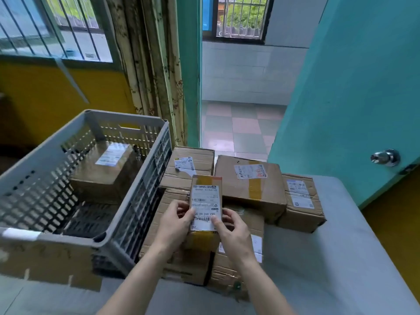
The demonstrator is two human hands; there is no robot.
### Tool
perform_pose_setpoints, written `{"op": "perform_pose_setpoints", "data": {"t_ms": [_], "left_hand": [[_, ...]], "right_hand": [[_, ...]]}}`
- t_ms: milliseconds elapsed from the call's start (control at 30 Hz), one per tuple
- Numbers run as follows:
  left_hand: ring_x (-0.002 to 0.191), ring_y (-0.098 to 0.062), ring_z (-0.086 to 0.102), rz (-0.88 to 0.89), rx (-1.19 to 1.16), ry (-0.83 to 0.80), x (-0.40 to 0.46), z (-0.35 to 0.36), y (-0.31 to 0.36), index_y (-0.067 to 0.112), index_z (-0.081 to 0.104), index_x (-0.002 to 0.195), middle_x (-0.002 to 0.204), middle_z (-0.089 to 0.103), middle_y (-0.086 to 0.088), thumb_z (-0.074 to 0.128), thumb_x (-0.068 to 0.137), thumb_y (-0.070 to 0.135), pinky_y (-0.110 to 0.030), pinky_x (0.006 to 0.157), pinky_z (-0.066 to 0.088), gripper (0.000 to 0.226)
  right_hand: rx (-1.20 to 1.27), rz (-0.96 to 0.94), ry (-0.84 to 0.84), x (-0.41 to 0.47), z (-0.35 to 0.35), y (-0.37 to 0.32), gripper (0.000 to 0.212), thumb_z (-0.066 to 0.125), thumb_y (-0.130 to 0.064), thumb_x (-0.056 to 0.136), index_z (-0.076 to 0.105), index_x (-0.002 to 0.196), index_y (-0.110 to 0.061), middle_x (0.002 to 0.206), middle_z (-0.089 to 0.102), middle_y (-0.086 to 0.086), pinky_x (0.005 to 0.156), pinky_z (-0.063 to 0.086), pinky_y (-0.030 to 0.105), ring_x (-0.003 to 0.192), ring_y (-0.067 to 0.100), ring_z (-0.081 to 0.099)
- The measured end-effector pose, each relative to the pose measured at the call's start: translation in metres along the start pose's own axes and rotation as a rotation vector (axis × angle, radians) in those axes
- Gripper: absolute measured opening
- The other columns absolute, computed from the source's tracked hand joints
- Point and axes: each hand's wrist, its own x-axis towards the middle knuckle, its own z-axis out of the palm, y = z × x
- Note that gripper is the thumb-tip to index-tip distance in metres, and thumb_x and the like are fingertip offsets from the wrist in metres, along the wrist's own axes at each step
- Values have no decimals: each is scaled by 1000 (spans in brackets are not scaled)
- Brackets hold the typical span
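One grey crate (pixel 141 169) stands at the left with one carton (pixel 106 176) inside. Our left hand (pixel 175 221) curls round the left edge of the small labelled parcel (pixel 205 198). Our right hand (pixel 231 226) grips its right edge, thumb pressed on the label. We hold it over the pile of cartons (pixel 250 185), just right of the crate. We count five cartons there on the table (pixel 329 269).
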Motion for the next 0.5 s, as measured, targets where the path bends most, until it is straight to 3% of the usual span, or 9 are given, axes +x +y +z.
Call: {"op": "perform_pose_setpoints", "data": {"t_ms": [333, 433, 500], "left_hand": [[91, -8, 72, -117, -71, -120, 19, -48, -18, 20, 58, 112, 108, 71, 0, 63, 100, 36, -19, 64, 58, 20], [91, -12, 74, -191, -78, -176, 21, -51, -20, 21, 59, 112, 105, 74, 0, 62, 99, 44, -25, 66, 57, 27], [90, -14, 73, -208, -47, -184, 24, -51, -19, 21, 59, 111, 103, 75, 1, 62, 97, 47, -29, 67, 57, 29]], "right_hand": [[-106, 13, 10, -10, 47, -22, 34, 63, -50, 98, 54, 128, -41, 114, 67, -15, 75, 61, 21, 100, 3, 66], [-255, -43, 89, -11, 50, -27, 38, 62, -48, 99, 57, 135, -37, 120, 61, -10, 81, 57, 21, 105, 5, 61], [-311, -91, 107, -14, 51, -32, 41, 65, -46, 97, 56, 136, -34, 116, 56, -13, 76, 53, 15, 102, 2, 59]]}}
